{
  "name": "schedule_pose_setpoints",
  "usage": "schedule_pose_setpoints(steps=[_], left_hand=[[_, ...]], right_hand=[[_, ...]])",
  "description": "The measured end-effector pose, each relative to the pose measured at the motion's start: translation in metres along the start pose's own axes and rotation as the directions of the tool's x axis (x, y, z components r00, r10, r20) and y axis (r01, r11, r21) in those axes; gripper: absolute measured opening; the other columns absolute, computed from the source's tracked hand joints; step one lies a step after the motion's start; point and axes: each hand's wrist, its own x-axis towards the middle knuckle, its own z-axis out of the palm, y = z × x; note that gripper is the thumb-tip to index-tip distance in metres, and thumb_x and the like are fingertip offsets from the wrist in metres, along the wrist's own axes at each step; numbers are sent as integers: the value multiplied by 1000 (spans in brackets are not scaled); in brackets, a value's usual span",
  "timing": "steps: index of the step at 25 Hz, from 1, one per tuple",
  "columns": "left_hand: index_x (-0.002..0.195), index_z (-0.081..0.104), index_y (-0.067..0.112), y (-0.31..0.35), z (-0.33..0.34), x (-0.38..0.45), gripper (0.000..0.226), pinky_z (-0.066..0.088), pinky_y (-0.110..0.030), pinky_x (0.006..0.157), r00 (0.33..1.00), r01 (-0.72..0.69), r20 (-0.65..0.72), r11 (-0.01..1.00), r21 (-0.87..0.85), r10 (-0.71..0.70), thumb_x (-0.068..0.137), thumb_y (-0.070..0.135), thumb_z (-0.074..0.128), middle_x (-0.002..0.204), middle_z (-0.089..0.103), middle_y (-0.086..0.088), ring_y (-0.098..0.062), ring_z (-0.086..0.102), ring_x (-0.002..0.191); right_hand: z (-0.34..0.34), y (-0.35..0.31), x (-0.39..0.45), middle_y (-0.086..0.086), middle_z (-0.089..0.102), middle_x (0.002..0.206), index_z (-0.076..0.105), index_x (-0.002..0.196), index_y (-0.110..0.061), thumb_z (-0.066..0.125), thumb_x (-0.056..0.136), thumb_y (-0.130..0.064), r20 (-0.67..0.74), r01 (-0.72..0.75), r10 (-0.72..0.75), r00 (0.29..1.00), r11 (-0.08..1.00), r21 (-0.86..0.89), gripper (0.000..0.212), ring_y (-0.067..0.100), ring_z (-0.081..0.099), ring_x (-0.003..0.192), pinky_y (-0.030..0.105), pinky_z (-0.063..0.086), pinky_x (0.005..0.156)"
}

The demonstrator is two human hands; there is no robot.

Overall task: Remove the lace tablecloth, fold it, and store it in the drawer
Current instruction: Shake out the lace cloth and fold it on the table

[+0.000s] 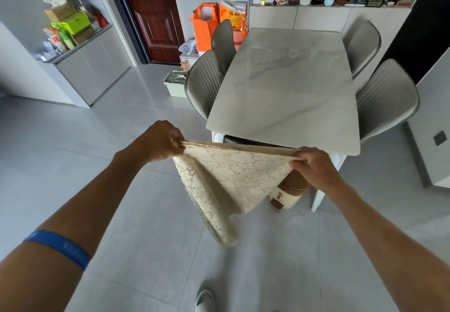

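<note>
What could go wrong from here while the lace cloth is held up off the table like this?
1. The lace tablecloth hangs in loose layers from only its top edge, pinched by the left hand and right hand; layers may slide out of line and spoil the fold.
2. Its lowest corner hangs toward the floor and could drag.
3. The jug-like appliance under the table sits close behind the cloth; lace might snag on it.

I'm seeing a cream lace tablecloth [233, 180] with a floral openwork pattern, a pale grey marble-veined table [287, 87], ribbed grey chairs [204, 82], an orange bag [204, 26], a dark red door [153, 12] and a blue wristband [58, 247].
</note>
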Motion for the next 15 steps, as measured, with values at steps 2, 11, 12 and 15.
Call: schedule_pose_setpoints(steps=[2, 11, 12, 15], left_hand=[[89, 78, 8, -8, 0, 1, 19, 45, -24, 68, 1000, 28, -5, 1000, 12, -28, 71, 8, 81, 81, 73, -6, -19, 68, 77], [91, 79, 8, -22, 15, 8, 22, 44, -18, 58, 999, 38, -6, 998, -56, -38, 70, 10, 85, 78, 71, 0, -17, 69, 75], [90, 79, 8, -21, 17, 12, 22, 44, -18, 59, 999, 39, -26, 998, -53, -41, 69, 11, 86, 77, 71, 0, -16, 68, 73], [83, 79, 10, -13, 22, 25, 17, 45, -20, 64, 988, 57, -142, 997, -59, -65, 69, 15, 86, 74, 73, -2, -13, 67, 67]], right_hand=[[-13, -8, 6, -6, 68, 87, 77, 91, -11, 76, 80, -12, -56, 109, -108, 993, 994, 17, 11, 18, 62, 81, 32, 49, 75], [-25, -11, 8, 2, 66, 72, 73, 81, -8, 75, 83, -19, -46, 138, -142, 989, 987, -83, 11, 22, 59, 69, 35, 46, 66], [-27, -12, 9, 4, 65, 71, 70, 78, -5, 74, 83, -17, -88, 146, -155, 984, 984, -107, 13, 23, 58, 67, 34, 45, 65], [-39, -17, 8, 3, 60, 70, 63, 76, -4, 73, 83, -11, -132, 171, -190, 973, 975, -144, 14, 24, 55, 68, 35, 43, 66]])
